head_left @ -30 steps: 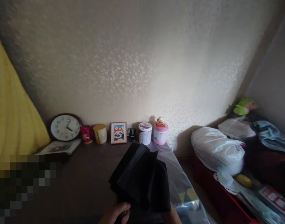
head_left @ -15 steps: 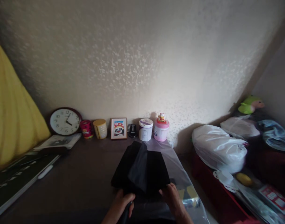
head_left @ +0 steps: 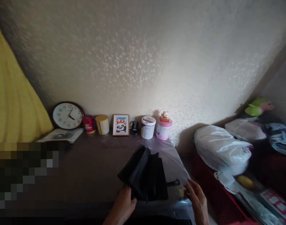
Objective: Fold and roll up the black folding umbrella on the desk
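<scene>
wall (head_left: 192, 62): matt, greyish, with a pale leafy pattern, across the upper frame.
surface (head_left: 91, 175): flat and dull brown, with a shiny, wrinkled clear cover showing at its right end.
curtain (head_left: 11, 93): soft yellow cloth in long folds, upper left.
umbrella (head_left: 154, 178): lower centre, over the surface; thin black fabric in loose, angular pleats, their lie shifted since half a second ago.
left hand (head_left: 126, 201): lower centre, fingers curled closed round the umbrella's near end.
right hand (head_left: 196, 197): lower right; it has left the umbrella's right edge, fingers loosely spread and holding nothing, so only the left has hold.
strap (head_left: 173, 182): narrow, dark, blunt-ended, jutting right from the umbrella, just short of the right fingers.
</scene>
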`<move>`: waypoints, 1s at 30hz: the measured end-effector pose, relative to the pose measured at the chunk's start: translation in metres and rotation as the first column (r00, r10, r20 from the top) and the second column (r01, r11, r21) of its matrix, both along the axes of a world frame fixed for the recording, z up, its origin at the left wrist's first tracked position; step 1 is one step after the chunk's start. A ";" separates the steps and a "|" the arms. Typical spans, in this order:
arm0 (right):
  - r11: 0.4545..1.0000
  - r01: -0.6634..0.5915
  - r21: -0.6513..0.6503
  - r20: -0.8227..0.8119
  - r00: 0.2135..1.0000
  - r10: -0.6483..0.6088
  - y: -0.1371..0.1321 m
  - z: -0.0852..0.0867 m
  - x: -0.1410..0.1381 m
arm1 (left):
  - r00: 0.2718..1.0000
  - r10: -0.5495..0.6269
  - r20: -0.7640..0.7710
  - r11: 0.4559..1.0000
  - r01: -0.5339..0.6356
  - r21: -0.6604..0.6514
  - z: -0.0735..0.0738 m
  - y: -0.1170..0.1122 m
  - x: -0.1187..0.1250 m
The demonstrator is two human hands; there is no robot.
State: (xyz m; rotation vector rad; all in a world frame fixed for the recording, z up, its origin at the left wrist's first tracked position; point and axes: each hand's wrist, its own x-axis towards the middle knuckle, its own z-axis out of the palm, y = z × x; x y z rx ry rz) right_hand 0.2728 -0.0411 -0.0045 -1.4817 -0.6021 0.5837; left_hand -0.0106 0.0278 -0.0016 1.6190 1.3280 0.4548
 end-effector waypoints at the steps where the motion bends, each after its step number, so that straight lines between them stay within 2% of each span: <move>1: 1.000 -0.009 0.004 0.082 0.997 0.009 0.002 0.006 -0.003 | 0.998 -0.022 -0.056 0.998 0.025 0.051 0.001 0.001 -0.001; 3: 0.997 -0.082 -0.003 0.278 0.957 0.080 0.010 0.018 -0.016 | 0.981 -0.056 -0.185 0.987 0.082 0.135 0.003 0.002 -0.002; 4: 0.991 -0.133 -0.010 0.386 0.914 0.126 0.015 0.025 -0.025 | 0.968 -0.073 -0.240 0.982 0.112 0.153 0.003 0.002 -0.002; 6: 0.972 -0.233 0.004 0.608 0.772 0.183 0.027 0.039 -0.042 | 0.937 -0.100 -0.334 0.972 0.164 0.169 0.004 0.002 -0.001; 8: 0.932 -0.362 0.032 0.786 0.585 0.200 0.040 0.055 -0.058 | 0.908 -0.117 -0.402 0.965 0.200 0.171 0.005 0.000 -0.002; 11: 0.861 -0.507 -0.028 0.921 0.322 0.219 0.056 0.076 -0.076 | 0.885 -0.143 -0.444 0.954 0.242 0.175 0.010 -0.003 -0.004; 13: 0.831 -0.550 -0.085 0.953 0.198 0.229 0.065 0.085 -0.085 | 0.898 -0.176 -0.403 0.940 0.275 0.203 0.015 -0.005 -0.006; 15: 0.812 -0.566 -0.145 0.962 0.111 0.250 0.071 0.088 -0.090 | 0.921 -0.210 -0.327 0.928 0.293 0.229 0.020 -0.007 -0.007; 18: 0.795 -0.560 -0.233 0.954 0.027 0.298 0.077 0.083 -0.091 | 0.946 -0.233 -0.225 0.936 0.280 0.212 0.022 -0.007 -0.010; 20: 0.802 -0.529 -0.277 0.946 -0.003 0.324 0.079 0.077 -0.089 | 0.958 -0.235 -0.161 0.947 0.263 0.182 0.020 -0.006 -0.012; 25: 0.833 -0.403 -0.379 0.909 0.008 0.417 0.079 0.070 -0.081 | 0.985 -0.170 -0.015 0.966 0.169 0.193 0.005 -0.008 -0.012; 27: 0.820 -0.413 -0.397 0.901 -0.005 0.434 0.079 0.072 -0.080 | 0.990 -0.139 -0.012 0.965 0.138 0.223 -0.001 -0.011 -0.009; 30: 0.807 -0.417 -0.418 0.895 -0.036 0.444 0.080 0.074 -0.080 | 0.987 -0.110 -0.114 0.965 0.134 0.226 -0.005 -0.017 -0.003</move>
